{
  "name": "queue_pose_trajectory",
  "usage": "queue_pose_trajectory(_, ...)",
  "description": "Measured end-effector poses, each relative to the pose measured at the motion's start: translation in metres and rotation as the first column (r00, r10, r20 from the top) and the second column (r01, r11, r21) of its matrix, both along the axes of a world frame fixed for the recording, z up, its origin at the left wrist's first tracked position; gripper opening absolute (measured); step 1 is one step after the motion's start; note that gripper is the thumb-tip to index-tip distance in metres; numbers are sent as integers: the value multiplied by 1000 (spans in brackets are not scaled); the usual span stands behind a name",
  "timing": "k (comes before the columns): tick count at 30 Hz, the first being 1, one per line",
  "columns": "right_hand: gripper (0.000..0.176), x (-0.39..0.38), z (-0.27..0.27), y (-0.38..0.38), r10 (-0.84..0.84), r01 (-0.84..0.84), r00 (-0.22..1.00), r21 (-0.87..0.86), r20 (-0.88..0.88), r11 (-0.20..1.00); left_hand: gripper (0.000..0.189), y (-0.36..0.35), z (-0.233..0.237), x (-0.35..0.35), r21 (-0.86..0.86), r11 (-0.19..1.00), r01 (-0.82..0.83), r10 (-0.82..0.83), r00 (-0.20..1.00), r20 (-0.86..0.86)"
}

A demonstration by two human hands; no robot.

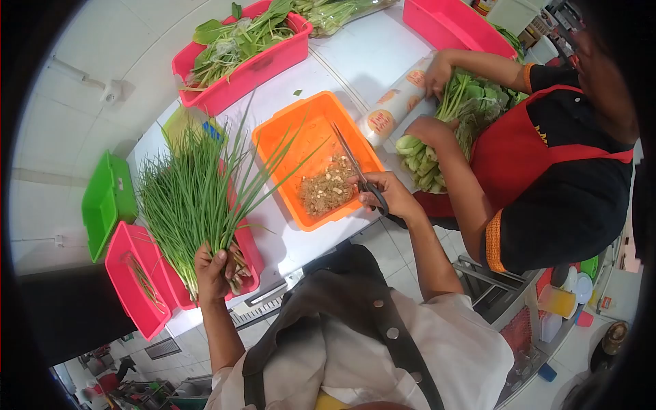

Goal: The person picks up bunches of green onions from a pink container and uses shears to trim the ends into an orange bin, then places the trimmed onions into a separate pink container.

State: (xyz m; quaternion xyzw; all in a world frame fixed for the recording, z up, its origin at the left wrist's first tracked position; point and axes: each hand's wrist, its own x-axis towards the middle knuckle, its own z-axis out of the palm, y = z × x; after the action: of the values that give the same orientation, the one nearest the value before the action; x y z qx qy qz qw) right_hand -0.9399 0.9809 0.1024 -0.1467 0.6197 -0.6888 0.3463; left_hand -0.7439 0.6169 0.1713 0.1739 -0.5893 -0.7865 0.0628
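My left hand (213,272) is closed around a bunch of green onions (229,198) near their root ends, over a pink tray at the left. More green onions (181,219) lie heaped in that tray, beside and behind the held bunch. In my right hand (389,195) is a pair of scissors (357,164) with dark handles, their blades pointing up and away over an orange basket (273,131). Cut root ends (329,188) with pale bits are piled in the basket's near part.
Pink trays (133,280) and a green tray (113,201) stand at the left. Behind is a pink tray (256,72) of leafy greens. At the right a co-worker in a red apron (499,147) handles leafy vegetables (461,123) beside a printed plastic roll (396,102).
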Motion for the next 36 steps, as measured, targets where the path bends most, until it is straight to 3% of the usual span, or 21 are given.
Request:
queue_pose_trajectory(7, 57, -7, -17, -4, 188, -174, 981, -223, 41, 959, 32, -5, 1, 4, -6, 998, 67, -67, 998, 16)
queue_pose_trajectory(13, 60, -12, -18, -12, 247, -218, 967, -304, 58, 927, 32, 0, 6, 4, 8, 997, 82, -82, 996, 22)
queue_pose_trajectory(16, 56, -14, -15, -15, 242, -218, 969, -285, 53, 934, 32, -1, 5, 4, 19, 994, 104, -104, 994, 23)
queue_pose_trajectory(22, 49, -14, -4, -21, 144, -143, 983, -19, 116, 990, 33, 0, 3, 5, 8, 995, 104, -104, 994, 24)
queue_pose_trajectory(25, 53, -11, -4, -15, 173, -160, 982, -153, 80, 975, 34, 0, 4, 5, 20, 996, 92, -92, 995, 30)
queue_pose_trajectory(36, 61, -4, 12, -5, 185, -186, 982, -39, -27, 982, 32, 0, 0, -1, 41, 992, 122, -124, 991, 41)
